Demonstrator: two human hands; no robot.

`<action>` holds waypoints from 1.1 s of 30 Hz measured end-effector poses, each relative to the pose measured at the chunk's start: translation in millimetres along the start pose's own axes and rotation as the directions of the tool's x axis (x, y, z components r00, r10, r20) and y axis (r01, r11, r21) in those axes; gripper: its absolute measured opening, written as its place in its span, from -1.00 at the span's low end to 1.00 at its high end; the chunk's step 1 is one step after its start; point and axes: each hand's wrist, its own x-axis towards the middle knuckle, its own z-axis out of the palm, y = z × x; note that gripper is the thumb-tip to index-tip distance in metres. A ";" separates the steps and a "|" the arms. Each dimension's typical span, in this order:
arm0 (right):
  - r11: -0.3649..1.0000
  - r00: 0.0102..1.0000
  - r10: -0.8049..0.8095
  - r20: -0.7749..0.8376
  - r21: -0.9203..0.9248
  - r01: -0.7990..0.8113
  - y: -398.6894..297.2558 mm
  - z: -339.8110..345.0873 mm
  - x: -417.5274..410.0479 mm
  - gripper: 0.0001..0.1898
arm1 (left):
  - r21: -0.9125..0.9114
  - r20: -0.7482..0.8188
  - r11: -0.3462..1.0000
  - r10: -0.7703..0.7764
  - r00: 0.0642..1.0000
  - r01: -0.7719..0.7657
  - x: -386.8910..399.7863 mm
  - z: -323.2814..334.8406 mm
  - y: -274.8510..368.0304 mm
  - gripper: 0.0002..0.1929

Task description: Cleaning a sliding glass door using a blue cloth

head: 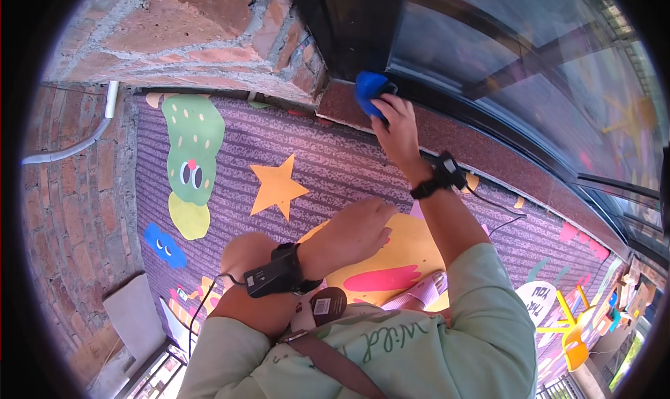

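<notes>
My right hand (395, 129) holds a bunched blue cloth (370, 91) at the left end of a reddish-brown stone sill (471, 149), beside the foot of a dark door or window frame (361, 27). The fingers press on the cloth's near side. My left hand (361, 224) hangs in front of my body over the patterned carpet, away from the cloth. Its fingers look loosely curled, with nothing seen in them; the palm side is hidden. Each wrist wears a black strap with a small device and a cable.
A rough brick pillar (209, 38) juts out beside the sill, and a brick wall (78, 216) with a pale pipe (94, 137) stands at left. Large glass panes (502, 69) rise at right. A yellow chair (573, 336) and a grey board (136, 315) are lower down.
</notes>
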 end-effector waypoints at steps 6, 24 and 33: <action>0.974 0.971 0.012 0.237 -0.224 0.042 2.3 60.7 -9.3 -0.65 | 0.028 0.024 1.000 -0.007 1.000 0.006 8.0 8.0 0.3 -0.64; 0.958 0.900 0.281 0.334 -0.150 -0.243 21.7 -69.1 9.1 -0.75 | 0.085 0.083 0.995 -0.061 0.995 0.054 8.4 7.1 -0.7 -0.67; 0.712 0.476 -0.701 -0.531 -0.488 0.505 -194.7 -147.2 192.6 -0.80 | 0.036 -0.033 0.999 0.012 0.999 -0.010 -2.1 13.4 0.1 -0.70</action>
